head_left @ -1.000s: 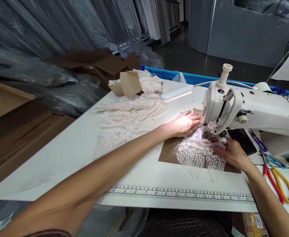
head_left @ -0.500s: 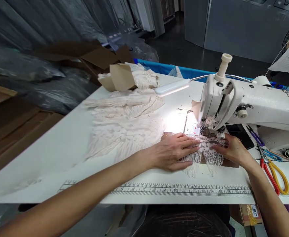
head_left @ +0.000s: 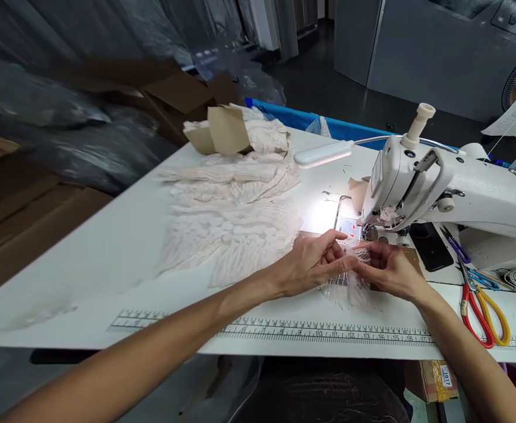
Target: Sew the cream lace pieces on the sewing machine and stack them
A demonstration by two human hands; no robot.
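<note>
A small piece of white lace (head_left: 348,286) hangs between my two hands, lifted a little off the brown card (head_left: 410,257) on the white sewing table (head_left: 108,258). My left hand (head_left: 313,265) pinches its left side, fingers closed on it. From the right, my right hand (head_left: 383,267) grips the lace's other side. Both hands are just in front of the needle area of the white sewing machine (head_left: 451,194), lit by its lamp (head_left: 323,154).
A spread pile of cream lace pieces (head_left: 235,217) lies left of the hands, with folded cardboard (head_left: 222,129) behind it. Red and yellow scissors (head_left: 482,305) and small purple snips (head_left: 454,244) lie at the right. A printed ruler (head_left: 328,335) runs along the table's front edge.
My left hand drew back from beside the needle toward me. Both hands came together and lifted the lace off the brown card, bunching it.
</note>
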